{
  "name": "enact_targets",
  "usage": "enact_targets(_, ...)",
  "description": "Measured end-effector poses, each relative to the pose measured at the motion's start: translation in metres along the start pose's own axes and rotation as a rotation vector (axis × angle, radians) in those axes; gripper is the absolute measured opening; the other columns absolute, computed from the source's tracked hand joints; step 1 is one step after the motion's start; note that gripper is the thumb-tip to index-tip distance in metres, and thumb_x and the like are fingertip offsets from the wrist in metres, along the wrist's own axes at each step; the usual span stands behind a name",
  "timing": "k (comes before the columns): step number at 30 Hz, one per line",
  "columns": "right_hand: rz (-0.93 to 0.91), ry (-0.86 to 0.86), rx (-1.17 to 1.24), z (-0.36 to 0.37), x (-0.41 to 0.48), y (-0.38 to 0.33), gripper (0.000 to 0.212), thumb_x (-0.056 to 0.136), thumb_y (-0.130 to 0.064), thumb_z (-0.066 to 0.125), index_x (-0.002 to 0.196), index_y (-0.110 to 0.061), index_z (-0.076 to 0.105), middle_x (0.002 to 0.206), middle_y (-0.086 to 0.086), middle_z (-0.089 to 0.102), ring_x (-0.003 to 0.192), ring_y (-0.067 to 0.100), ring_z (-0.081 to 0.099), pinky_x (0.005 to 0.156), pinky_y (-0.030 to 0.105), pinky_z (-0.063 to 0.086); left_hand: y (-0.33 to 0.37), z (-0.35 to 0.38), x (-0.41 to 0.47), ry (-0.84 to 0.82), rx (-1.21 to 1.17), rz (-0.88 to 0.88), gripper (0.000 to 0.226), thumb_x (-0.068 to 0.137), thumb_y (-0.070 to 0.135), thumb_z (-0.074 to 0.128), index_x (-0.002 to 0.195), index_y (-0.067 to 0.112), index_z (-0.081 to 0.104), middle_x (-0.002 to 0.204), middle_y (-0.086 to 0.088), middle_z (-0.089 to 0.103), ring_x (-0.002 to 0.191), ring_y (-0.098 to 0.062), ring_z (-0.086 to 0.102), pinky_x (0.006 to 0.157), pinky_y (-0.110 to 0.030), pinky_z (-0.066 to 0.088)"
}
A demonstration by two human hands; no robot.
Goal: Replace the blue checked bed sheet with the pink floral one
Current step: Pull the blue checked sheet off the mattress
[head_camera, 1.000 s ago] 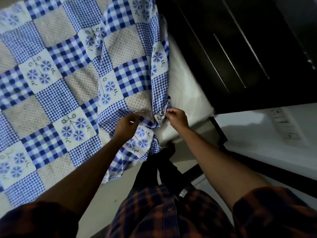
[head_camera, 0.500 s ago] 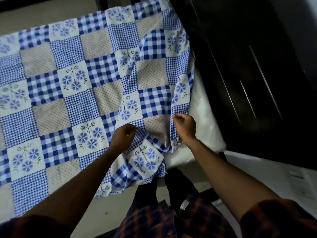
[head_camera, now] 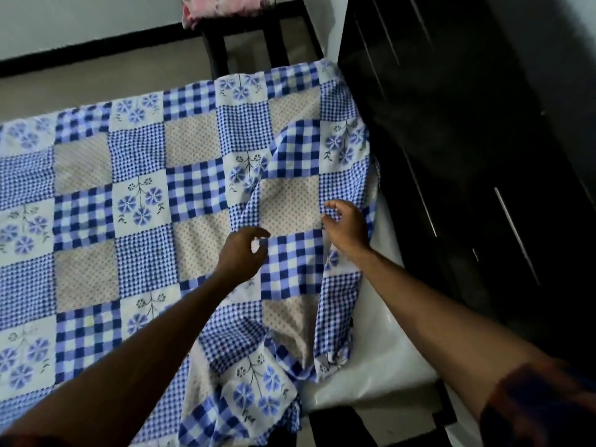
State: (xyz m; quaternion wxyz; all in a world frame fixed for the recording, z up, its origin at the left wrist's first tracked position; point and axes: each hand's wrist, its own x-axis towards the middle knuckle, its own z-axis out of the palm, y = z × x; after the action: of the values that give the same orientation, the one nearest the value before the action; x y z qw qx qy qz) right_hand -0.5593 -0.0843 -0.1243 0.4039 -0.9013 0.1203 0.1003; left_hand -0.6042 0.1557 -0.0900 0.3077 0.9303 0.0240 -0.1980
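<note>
- Head view, setting: bed beside a dark wardrobe point(head_camera: 451, 156); pale floor and a black skirting line beyond the far edge.
- Blue checked bed sheet point(head_camera: 138, 204) is spread over most of the mattress point(head_camera: 371, 366). The near right corner is pulled free and rumpled, so bare white mattress shows there.
- Pink floral sheet point(head_camera: 222, 4) is bundled on the dark frame point(head_camera: 219, 43) past the far end of the bed, well apart from both hands.
- Change: half a second ago both hands pinched the loosened corner. They have now let it drop and reached farther up the bed.
- Left hand point(head_camera: 242, 253): fingers half curled, thumb and forefinger apart, over the sheet with no cloth between them.
- Right hand point(head_camera: 346, 227): likewise clawed and parted above the right-side fold, gripping nothing that I can see.
- Judgement: a re-grip higher up, to gather more sheet. Removal is barely begun; the pink sheet is untouched.
- Writing, brands and labels: none legible.
</note>
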Motion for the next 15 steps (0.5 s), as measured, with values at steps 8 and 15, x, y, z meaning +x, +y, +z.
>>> enact_targets(8, -0.073, -0.048, -0.221, -0.008, 0.15, -0.015, 0.058, 0.093, -0.031, 0.066, 0.147, -0.017, 0.049, 0.157, 0.005, 0.04, 0.14, 0.029, 0.042, 0.11, 0.043, 0.043, 0.018, -0.043, 0.149, 0.044, 0.199, 0.115, 0.048, 0.09, 0.026, 0.071, 0.133, 0.01, 0.059, 0.132, -0.014, 0.062, 0.12, -0.035, 0.057, 0.096, -0.045, 0.048)
enact_targets(15, -0.138, -0.008, -0.315, -0.004, 0.263, -0.015, 0.062, 0.102, -0.033, 0.055, 0.157, -0.021, 0.03, 0.166, 0.005, 0.021, 0.151, 0.027, 0.022, 0.122, 0.04, 0.024, 0.037, -0.035, 0.292, -0.02, 0.36, 0.108, 0.089, 0.083, 0.053, 0.074, 0.156, 0.032, 0.028, 0.164, -0.002, 0.025, 0.151, -0.028, 0.02, 0.113, -0.064, 0.029)
